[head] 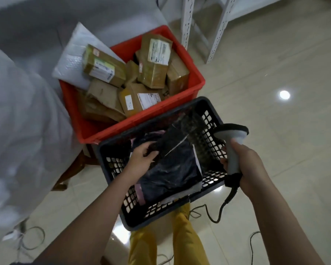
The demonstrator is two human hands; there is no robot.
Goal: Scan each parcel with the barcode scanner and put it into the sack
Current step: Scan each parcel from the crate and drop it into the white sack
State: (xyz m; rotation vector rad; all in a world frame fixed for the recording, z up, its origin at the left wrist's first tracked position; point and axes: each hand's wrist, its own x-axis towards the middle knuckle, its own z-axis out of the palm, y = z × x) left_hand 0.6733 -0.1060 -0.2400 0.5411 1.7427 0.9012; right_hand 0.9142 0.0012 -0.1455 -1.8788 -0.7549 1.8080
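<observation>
Black poly mailer parcel (172, 167) lies inside the dark perforated plastic basket (208, 111), tilted, top edge toward the far wall of the basket. Left hand (141, 159) is down in the basket, fingers curled over the parcel's upper left edge, gripping it. More flat mailers underneath, a pink edge (139, 194) and a white one (180, 196) poke out at the near side. Right hand (245, 165) is wrapped tight round the handle of the grey barcode scanner (233, 138), held upright just beside the basket's right wall, head pointing left over the basket. Scanner cable (218, 213) drops to the tiled floor (275, 64). Behind the basket, touching it, a red crate (191, 92) full of brown taped cardboard parcels (155, 62) with white labels; a white bubble mailer (73, 62) leans on its left rim. Big white sack (23, 121) at left, blurred. Yellow trouser legs (182, 240) below the basket. White shelf legs (216, 29) top right.
</observation>
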